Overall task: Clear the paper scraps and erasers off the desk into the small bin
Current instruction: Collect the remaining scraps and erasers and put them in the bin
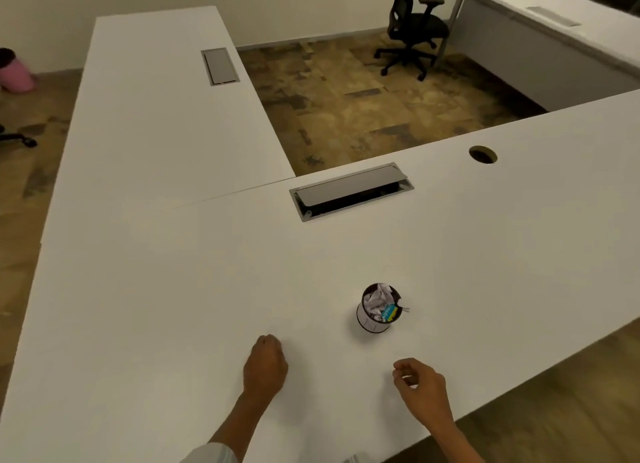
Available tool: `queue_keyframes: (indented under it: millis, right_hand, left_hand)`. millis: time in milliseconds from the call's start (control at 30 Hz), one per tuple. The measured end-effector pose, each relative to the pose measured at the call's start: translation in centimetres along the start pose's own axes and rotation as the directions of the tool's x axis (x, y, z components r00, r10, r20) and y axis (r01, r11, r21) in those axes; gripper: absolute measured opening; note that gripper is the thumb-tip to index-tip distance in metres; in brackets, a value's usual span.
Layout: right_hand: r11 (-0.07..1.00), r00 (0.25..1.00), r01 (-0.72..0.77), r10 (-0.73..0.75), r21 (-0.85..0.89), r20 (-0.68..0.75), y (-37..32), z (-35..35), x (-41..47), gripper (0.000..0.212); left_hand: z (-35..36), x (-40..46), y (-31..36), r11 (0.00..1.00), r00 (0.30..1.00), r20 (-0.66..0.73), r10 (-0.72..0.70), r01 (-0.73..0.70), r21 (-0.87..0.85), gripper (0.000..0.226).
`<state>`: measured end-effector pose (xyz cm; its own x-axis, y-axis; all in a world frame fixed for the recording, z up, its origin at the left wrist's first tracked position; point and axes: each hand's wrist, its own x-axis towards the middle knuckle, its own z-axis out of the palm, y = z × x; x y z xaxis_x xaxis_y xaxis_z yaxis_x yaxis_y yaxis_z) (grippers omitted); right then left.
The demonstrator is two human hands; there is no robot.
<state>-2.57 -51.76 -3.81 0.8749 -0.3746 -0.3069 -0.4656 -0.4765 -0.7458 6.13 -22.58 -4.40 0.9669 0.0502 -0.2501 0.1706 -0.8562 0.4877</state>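
A small white bin [371, 323] with a dark rim stands upright on the white desk [173, 289], in front of me. Crumpled paper scraps [379, 298] fill it, and a blue and yellow eraser [389, 313] sticks out at its right side. My left hand [265, 364] lies on the desk to the bin's lower left, fingers curled into a fist, nothing visible in it. My right hand [420, 388] hovers to the bin's lower right with fingers loosely curled and holds nothing. Neither hand touches the bin.
A metal cable hatch [351, 190] is set in the desk behind the bin, and a round cable hole [483, 154] lies further right. The desk's front edge runs close past my right wrist. A black office chair [412, 29] and a pink floor bin [15, 72] stand far off.
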Motion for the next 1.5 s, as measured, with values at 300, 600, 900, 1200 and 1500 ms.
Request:
queue_keyframes:
  millis: [300,600,900,1200,1500]
  right_hand:
    - [0.801,0.945,-0.25,0.324,0.544,-0.042,-3.1,-3.2,4.7,0.026]
    - [0.623,0.942,-0.322,0.289,0.713,0.172,-4.8,-2.9,8.1,0.016]
    - [0.936,0.964,0.023,0.072,0.351,-0.257,-6.0,-3.5,7.9,0.012]
    - [0.929,0.919,0.34,-0.36,-0.144,-0.157,-8.2,-2.7,6.7,0.012]
    - [0.945,0.887,0.323,-0.322,-0.054,-0.331,-7.0,-2.7,4.8,0.026]
  left_hand:
    - [0.6,2.3,17.6,0.868,0.935,0.03,0.354,-0.316,-0.384,0.019]
    - [0.6,3.1,15.2,0.933,0.967,0.063,0.245,-0.218,-0.288,0.031]
    - [-1.2,2.2,11.5,0.953,0.99,0.037,0.135,-0.12,-0.279,0.025]
    - [-2.1,1.9,10.1,0.952,0.992,0.054,0.118,-0.098,-0.291,0.023]
    - [-3.0,1.3,8.3,0.952,0.991,0.081,0.103,-0.075,-0.297,0.022]
